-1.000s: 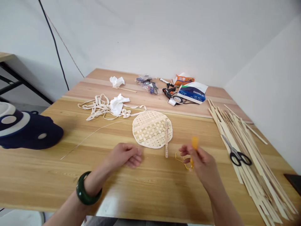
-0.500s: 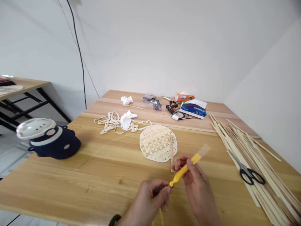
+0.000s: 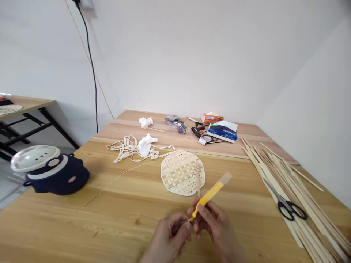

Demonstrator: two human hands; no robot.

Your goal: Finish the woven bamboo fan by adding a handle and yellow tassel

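Two bare hands meet low in the view. The right hand (image 3: 216, 232) has its fingers (image 3: 201, 212) closed around the lower end of a yellow tube (image 3: 207, 197), which has a flat, pale tip and angles up and to the right. The left hand (image 3: 170, 239) touches the tube's lower end, its fingertips (image 3: 186, 226) pinched together; whatever they hold is too small to tell. Just above, a round woven bamboo mat (image 3: 182, 173) of pale, checkered strips lies flat on the wooden table (image 3: 82, 226), with a narrow bamboo strip (image 3: 197, 179) resting across its right side. Open, grainy wood spreads left of the hands toward a navy pot (image 3: 55, 175). Beyond the mat sprawl tangled pale strips (image 3: 126, 148). On the right, a long bundle of flat bamboo slats (image 3: 287, 175) runs along the table's edge, with black-handled scissors (image 3: 286, 206) lying on it.
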